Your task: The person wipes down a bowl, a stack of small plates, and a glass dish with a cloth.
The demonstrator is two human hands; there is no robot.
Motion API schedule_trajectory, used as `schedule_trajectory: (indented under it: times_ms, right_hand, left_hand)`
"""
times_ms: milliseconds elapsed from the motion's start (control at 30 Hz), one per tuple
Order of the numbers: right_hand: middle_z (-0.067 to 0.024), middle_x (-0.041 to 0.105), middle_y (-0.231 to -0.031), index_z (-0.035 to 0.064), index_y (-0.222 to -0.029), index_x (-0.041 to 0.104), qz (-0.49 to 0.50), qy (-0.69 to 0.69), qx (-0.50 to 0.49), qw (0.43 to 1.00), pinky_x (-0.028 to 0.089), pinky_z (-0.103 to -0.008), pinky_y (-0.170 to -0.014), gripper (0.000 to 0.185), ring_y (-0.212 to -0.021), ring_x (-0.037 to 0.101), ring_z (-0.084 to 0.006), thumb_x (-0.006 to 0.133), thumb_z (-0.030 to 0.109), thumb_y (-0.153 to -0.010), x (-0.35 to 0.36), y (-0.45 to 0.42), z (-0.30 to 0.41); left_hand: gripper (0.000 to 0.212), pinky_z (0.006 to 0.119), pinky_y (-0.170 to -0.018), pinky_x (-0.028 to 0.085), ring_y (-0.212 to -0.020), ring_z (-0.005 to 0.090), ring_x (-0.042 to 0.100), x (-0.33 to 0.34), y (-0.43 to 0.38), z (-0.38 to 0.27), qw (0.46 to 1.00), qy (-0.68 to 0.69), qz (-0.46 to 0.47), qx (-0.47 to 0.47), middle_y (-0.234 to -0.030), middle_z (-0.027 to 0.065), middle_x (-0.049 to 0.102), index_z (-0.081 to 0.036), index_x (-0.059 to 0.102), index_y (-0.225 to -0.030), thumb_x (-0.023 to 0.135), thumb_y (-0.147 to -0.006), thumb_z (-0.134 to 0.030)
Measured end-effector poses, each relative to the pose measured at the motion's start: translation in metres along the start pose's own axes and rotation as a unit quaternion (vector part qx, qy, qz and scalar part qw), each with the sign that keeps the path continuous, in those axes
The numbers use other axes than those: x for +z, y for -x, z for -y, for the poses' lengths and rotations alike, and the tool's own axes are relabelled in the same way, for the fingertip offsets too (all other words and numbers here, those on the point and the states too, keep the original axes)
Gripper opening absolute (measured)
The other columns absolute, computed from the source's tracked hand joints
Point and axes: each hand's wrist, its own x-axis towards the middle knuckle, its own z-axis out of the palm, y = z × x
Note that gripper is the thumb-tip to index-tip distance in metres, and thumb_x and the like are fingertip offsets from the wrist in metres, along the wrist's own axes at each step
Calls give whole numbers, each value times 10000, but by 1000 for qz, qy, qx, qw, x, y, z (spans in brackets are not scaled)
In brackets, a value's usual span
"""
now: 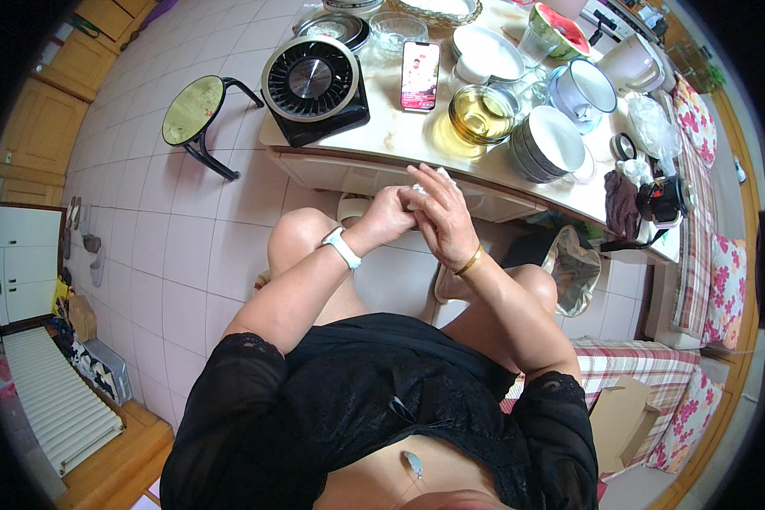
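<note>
My left hand [384,215], with a pale band at its wrist, meets my right hand [443,217] in front of the table's near edge. Between them is a crumpled white tissue [419,189], partly hidden by the fingers. The right hand's fingers are extended over it; a gold bracelet circles that wrist. Beyond the hands, on the table [382,137], a smartphone [420,76] leans upright with a lit screen. To its right stands a glass bowl of yellow liquid [481,115], and to its left a black round-topped cooker [311,80].
Stacked grey bowls [548,145], an enamel mug [586,86], a cut watermelon [564,32] and a white kettle [631,64] crowd the table's right side. A round stool [194,109] stands left of the table. A lined bin [572,271] is by my right knee.
</note>
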Motion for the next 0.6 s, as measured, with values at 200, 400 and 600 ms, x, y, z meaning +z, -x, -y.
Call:
schedule_trajectory:
  times_ms: [200,400,600]
  right_hand:
    - [-165,560,-1422,62,-1271,619,-1,-2,-5,1000,369,-477,-1125,391,-1354,490,-366,592,45,-881,-4,-5,-3]
    - [-174,648,-1293,9,-1188,648,-100,-169,188,962,457,-381,-1033,261,-1207,610,-328,496,89,-992,3,1,-28]
    - [-76,709,-1059,-2,-1135,703,-136,-400,399,814,473,-289,-884,383,-948,613,-150,449,274,-1054,18,17,-68]
  left_hand:
    - [146,326,-749,545,-826,132,684,7,3,2,1000,9,15,9,-887,101,748,-1,710,-987,682,-866,-76]
    - [242,285,-689,513,-749,67,600,7,8,-30,996,-26,84,-4,-803,34,712,16,708,-988,772,-895,-198]
    - [275,243,-715,494,-769,43,558,8,12,-25,993,51,102,-25,-828,-14,679,17,708,-1005,772,-911,-234]
